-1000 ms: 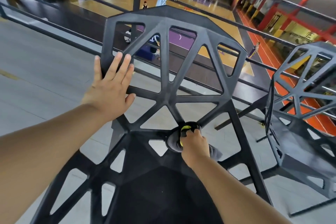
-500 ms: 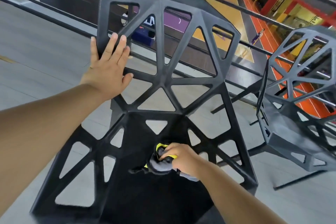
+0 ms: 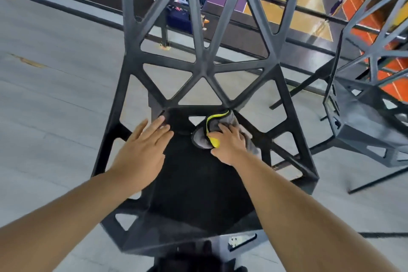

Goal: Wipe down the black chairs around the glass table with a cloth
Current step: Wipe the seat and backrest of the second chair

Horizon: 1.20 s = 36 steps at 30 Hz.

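Observation:
A black chair with a triangular cut-out backrest stands right in front of me, its dark seat below. My right hand presses a grey cloth with a yellow edge onto the back of the seat, just under the backrest. My left hand lies flat on the left side of the seat, fingers spread and holding nothing. A second black chair of the same shape stands to the right. No glass table is visible.
Grey floor spreads to the left and around the chairs. A black railing runs behind them, with a sports court far below. A dark metal base with a small plate shows at the bottom edge.
My left hand left the backrest's upper left edge and came down flat onto the seat. My right hand slid the cloth from mid-seat up toward the seat's back right. The view tilted downward.

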Tool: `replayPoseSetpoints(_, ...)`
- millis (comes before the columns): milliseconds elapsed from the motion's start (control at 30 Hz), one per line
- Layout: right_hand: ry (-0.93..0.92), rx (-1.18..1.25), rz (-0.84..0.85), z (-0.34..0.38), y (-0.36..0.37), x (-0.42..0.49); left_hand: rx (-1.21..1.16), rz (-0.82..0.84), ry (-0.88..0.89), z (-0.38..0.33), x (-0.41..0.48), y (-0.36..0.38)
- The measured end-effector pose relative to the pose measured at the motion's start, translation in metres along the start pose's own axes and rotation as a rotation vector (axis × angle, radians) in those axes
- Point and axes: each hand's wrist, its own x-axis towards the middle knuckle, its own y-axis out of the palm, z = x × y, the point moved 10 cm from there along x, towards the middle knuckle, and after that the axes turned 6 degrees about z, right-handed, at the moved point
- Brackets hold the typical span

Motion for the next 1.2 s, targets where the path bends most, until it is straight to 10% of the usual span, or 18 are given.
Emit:
replayPoseSetpoints(633,-0.494,0.09,0.064,0.091,0.08,-0.196,-0.338,0.128,-0.351,-0.054,-0.083,-0.033)
replayPoseSetpoints(1000,0.138,0.037,-0.102,-0.111,0.073,-0.268,-0.39,0.247,-0.416,-0.104,-0.105,-0.01)
replayPoseSetpoints(1200,0.26,0.122,-0.489,-0.162,0.022,-0.285,-0.571,0.225,-0.617,-0.104,-0.08,0.03)
